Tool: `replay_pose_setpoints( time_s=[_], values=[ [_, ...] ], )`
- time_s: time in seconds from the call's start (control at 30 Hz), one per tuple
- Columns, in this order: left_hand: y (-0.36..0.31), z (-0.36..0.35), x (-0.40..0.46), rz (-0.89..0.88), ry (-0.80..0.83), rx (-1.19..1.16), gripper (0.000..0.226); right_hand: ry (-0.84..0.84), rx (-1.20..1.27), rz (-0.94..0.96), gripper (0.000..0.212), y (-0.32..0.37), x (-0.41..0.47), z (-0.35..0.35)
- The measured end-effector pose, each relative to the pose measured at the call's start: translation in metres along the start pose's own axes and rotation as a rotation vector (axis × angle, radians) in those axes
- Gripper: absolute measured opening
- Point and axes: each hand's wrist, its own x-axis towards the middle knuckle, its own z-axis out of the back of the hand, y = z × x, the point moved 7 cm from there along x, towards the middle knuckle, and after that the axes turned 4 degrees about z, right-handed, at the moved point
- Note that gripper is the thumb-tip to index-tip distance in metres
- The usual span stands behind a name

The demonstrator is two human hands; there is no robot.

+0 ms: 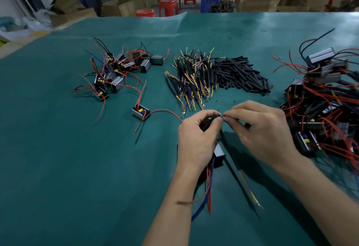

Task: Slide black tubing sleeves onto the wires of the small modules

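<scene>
My left hand (196, 138) grips a small grey module (219, 151) together with its black sleeved lead, which runs down to bare yellow and red ends (250, 193). Red and blue wires (208, 187) hang from the module below my palm. My right hand (260, 129) pinches a thin red wire tip (221, 116) right against my left fingertips. Loose black tubing sleeves (240, 76) lie heaped beyond my hands. Whether a sleeve sits between my fingers is hidden.
A bundle of sleeved yellow and purple leads (192, 76) lies centre. A pile of small modules with red wires (118, 68) sits far left, one single module (141, 112) nearer. A large tangled heap of modules (326, 101) fills the right. All rest on a green mat (77, 168).
</scene>
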Motion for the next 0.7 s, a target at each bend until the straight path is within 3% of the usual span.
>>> replay_pose_setpoints(
  time_s=[0.2,0.3,0.33,0.4,0.47,0.53,0.6,0.7],
  values=[
    [0.000,-0.002,-0.002,0.041,0.040,-0.006,0.002,0.116,-0.041,-0.069,0.003,0.001,0.003,-0.005],
    [-0.005,-0.004,-0.002,-0.014,0.045,0.045,0.005,0.177,-0.005,-0.244,0.011,-0.011,0.002,-0.009],
    [-0.007,-0.005,-0.003,-0.033,0.051,0.065,0.006,0.204,0.082,-0.375,0.017,-0.019,-0.001,-0.012],
    [-0.008,-0.006,-0.003,-0.054,0.059,0.097,0.008,0.212,0.492,-0.756,0.025,-0.034,-0.012,-0.024],
    [-0.009,-0.006,-0.004,-0.079,0.061,0.119,0.009,0.196,0.955,-1.124,0.018,-0.038,-0.027,-0.038],
    [-0.010,-0.005,-0.004,-0.095,0.066,0.105,0.010,0.239,1.198,-1.349,0.012,-0.035,-0.037,-0.045],
    [-0.010,-0.004,-0.003,-0.088,0.066,0.067,0.011,0.243,1.270,-1.379,0.014,-0.032,-0.037,-0.048],
    [-0.007,-0.002,-0.002,-0.061,0.034,0.048,0.009,0.173,0.931,-1.002,0.020,-0.038,-0.021,-0.033]
  ],
)
